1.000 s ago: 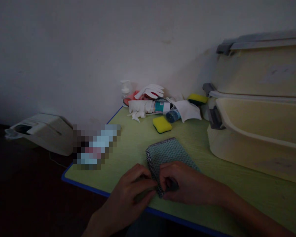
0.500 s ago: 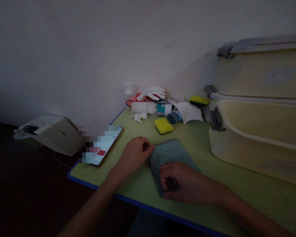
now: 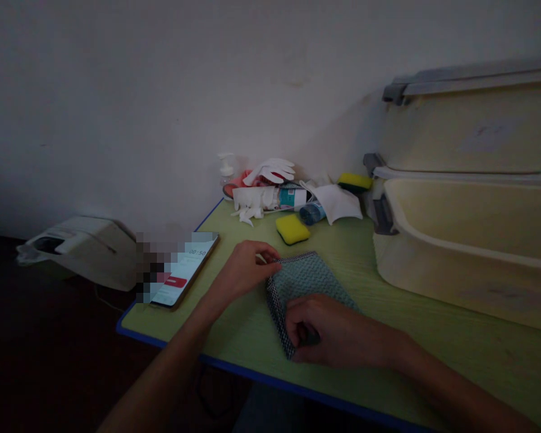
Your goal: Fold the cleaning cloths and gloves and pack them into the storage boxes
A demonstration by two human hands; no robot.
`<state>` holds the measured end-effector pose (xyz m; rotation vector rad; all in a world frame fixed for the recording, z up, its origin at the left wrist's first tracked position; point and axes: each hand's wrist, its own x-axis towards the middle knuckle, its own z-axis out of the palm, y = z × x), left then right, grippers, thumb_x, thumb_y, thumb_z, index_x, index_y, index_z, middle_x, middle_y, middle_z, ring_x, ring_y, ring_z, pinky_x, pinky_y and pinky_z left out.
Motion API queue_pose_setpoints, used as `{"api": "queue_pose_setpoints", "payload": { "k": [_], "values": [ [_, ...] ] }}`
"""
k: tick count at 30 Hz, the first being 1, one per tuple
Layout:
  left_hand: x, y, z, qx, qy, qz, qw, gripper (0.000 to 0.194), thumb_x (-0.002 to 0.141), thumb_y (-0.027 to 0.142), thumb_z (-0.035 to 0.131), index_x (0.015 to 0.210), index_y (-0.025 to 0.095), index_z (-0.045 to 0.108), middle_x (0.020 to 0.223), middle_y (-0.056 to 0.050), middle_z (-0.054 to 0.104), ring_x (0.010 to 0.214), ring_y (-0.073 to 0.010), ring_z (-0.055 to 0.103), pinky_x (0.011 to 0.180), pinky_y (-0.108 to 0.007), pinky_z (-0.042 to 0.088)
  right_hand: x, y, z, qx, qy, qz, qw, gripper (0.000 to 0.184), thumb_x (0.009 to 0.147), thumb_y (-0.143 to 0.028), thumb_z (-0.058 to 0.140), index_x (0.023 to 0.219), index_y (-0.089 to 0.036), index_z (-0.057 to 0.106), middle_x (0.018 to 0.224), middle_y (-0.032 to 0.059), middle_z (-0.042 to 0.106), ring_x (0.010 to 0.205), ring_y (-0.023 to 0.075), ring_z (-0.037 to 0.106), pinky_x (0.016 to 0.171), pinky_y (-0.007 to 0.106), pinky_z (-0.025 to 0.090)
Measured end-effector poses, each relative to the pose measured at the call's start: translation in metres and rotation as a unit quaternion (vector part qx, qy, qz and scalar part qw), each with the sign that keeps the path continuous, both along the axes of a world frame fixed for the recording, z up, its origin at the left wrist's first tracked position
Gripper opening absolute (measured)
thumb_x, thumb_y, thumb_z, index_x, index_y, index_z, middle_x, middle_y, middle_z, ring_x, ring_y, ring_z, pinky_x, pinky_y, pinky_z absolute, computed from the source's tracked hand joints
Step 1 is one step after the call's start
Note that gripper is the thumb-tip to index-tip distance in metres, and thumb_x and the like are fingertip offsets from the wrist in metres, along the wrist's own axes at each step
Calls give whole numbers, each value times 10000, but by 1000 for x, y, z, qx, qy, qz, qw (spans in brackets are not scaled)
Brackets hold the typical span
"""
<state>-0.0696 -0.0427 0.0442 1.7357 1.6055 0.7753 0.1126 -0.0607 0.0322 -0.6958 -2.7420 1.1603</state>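
A folded teal checked cloth (image 3: 303, 281) lies on the green table (image 3: 433, 325). My left hand (image 3: 243, 270) pinches the cloth's far left corner, fingers closed on its edge. Closer to me, my right hand (image 3: 329, 331) presses down on the cloth's near corner, fingers curled over the fabric. The room is dim.
A phone (image 3: 184, 270) with a lit screen lies near the table's left edge. By the wall are a yellow sponge (image 3: 292, 228), white gloves (image 3: 273, 169), a tube, a pump bottle (image 3: 226, 168). Stacked cream plastic bins (image 3: 469, 204) fill the right. A white device (image 3: 81, 249) sits lower left.
My left hand has moved from the cloth's near corner, beside my right hand, up to its far left corner. The right hand has stayed on the near corner.
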Motion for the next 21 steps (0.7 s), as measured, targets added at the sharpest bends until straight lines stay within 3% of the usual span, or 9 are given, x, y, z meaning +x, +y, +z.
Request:
{"api": "queue_pose_setpoints", "payload": {
  "k": [6, 10, 14, 17, 21],
  "values": [
    [-5, 1, -11, -23, -8, -11, 1000, 109, 670, 154, 619, 774, 150, 587, 637, 17, 609, 592, -118, 573, 562, -229, 429, 0, 1, 0, -7, -2, 1, 1000, 79, 670, -107, 656, 689, -139, 586, 700, -35, 525, 617, 71, 472, 559, 182, 336],
    [-8, 1, -19, -38, -50, -20, 998, 164, 682, 188, 616, 748, 184, 466, 546, 63, 552, 501, -108, 525, 484, -213, 382, 1, 2, 0, -9, 4, 12, 1000, 83, 669, -113, 666, 688, -136, 589, 700, -35, 525, 629, 73, 478, 573, 180, 345],
    [-7, 2, -22, -33, -45, -26, 998, 144, 712, 223, 585, 670, 183, 453, 532, 61, 500, 480, -105, 495, 465, -216, 363, 1, 2, 0, -3, 8, 17, 1000, 90, 661, -110, 676, 685, -133, 592, 696, -35, 523, 633, 74, 483, 576, 178, 349],
    [-7, 2, -22, -20, -2, -36, 999, 129, 738, 228, 564, 653, 174, 485, 548, 47, 495, 507, -115, 493, 496, -233, 370, 1, 2, 0, 4, 9, 20, 1000, 84, 658, -110, 678, 679, -131, 599, 685, -35, 521, 625, 75, 483, 574, 179, 353],
    [-6, -1, -23, 45, 130, -37, 990, 131, 752, 215, 583, 646, 164, 528, 615, 20, 513, 596, -137, 493, 567, -258, 361, 1, 3, 2, -6, 11, 35, 999, 69, 663, -138, 687, 680, -125, 622, 673, -32, 527, 626, 80, 495, 576, 182, 368]
  ]
}}
